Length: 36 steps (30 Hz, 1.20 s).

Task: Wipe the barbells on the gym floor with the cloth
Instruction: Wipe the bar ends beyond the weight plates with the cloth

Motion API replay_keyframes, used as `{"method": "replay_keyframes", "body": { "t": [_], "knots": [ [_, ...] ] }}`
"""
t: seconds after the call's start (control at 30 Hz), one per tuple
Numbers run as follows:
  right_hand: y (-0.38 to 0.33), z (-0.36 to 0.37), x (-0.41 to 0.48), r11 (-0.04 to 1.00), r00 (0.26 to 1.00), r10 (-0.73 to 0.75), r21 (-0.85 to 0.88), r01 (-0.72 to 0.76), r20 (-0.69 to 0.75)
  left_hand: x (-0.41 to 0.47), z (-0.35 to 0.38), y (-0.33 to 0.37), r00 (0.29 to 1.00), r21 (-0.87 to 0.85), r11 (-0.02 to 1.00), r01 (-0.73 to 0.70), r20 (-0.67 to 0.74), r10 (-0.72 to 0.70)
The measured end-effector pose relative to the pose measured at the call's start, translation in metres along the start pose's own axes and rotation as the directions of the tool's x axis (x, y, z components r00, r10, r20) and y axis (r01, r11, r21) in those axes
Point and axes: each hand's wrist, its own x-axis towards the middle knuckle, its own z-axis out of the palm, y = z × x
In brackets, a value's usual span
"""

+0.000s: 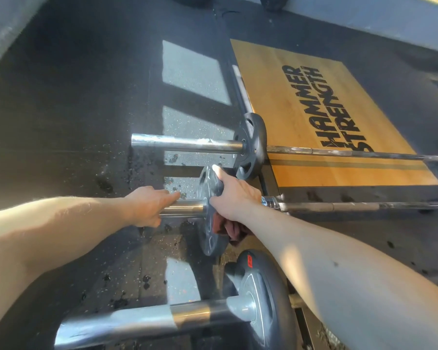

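Head view: both hands work on the middle barbell, lying across the frame's centre.
Left hand wraps its curled fingers around the chrome sleeve; right hand clamps a reddish-brown cloth against the dark plate, index finger stretched along the rim. A second barbell lies just above and a third barbell at lower centre, beside the wooden platform at upper right.

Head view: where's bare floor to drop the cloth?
Free: rubber floor left of the sleeve ends, and wooden platform beyond the far barbell. Crowded around the middle plate, where left hand and right hand work.
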Motion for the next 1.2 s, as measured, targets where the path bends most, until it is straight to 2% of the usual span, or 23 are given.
{"method": "replay_keyframes", "body": {
  "t": [0.17,0.27,0.3,0.4,0.5,0.57,0.67,0.7,0.83,0.97,1.13,1.2],
  "knots": [
    [-0.001,-0.009,0.008,1.000,0.999,0.015,0.019,-0.014,-0.046,0.004,-0.015,-0.004,1.000,0.022,0.999,-0.025,-0.013,0.025],
    [0.003,-0.013,0.012,0.963,0.998,0.066,0.262,-0.058,-0.020,0.005,-0.027,-0.007,0.999,0.065,0.997,-0.032,-0.033,0.034],
    [0.004,-0.017,0.011,0.958,0.996,0.086,0.273,-0.084,0.006,0.005,-0.031,-0.008,0.998,0.068,0.997,-0.031,-0.043,0.034],
    [-0.001,-0.037,0.009,0.993,0.994,0.096,0.075,-0.092,-0.051,0.007,-0.038,-0.009,0.995,0.093,0.996,-0.006,-0.094,0.015],
    [-0.001,-0.044,0.003,0.998,0.994,0.068,0.005,-0.068,-0.083,0.005,-0.040,-0.007,0.995,0.046,0.999,0.012,-0.104,-0.007],
    [-0.002,-0.039,0.000,0.997,0.995,0.077,0.008,-0.077,-0.069,0.004,-0.041,-0.006,0.995,0.013,1.000,0.000,-0.101,0.001],
    [-0.008,-0.023,0.007,0.981,0.992,0.105,0.172,-0.092,-0.066,0.005,-0.036,-0.005,0.997,0.032,0.999,-0.017,-0.075,0.020],
    [-0.013,-0.020,0.010,0.978,0.991,0.128,0.172,-0.119,-0.045,0.004,-0.034,-0.004,0.998,0.033,0.999,-0.016,-0.056,0.018],
    [-0.025,-0.006,0.006,0.983,0.982,0.180,-0.009,-0.181,-0.057,0.006,-0.016,-0.007,1.000,0.055,0.998,-0.025,0.006,0.024],
    [-0.008,0.008,0.006,0.988,0.987,0.153,-0.016,-0.154,-0.046,0.004,-0.003,-0.009,0.999,0.032,0.999,-0.027,0.029,0.026],
    [0.000,0.003,0.013,0.988,0.988,0.147,0.059,-0.144,-0.045,0.010,-0.013,-0.003,0.999,0.032,0.998,-0.047,0.012,0.047],
    [-0.002,-0.003,0.021,0.989,0.988,0.147,0.025,-0.146,-0.057,0.011,-0.015,-0.005,0.999,0.007,0.999,-0.054,0.004,0.054]
  ]
}}
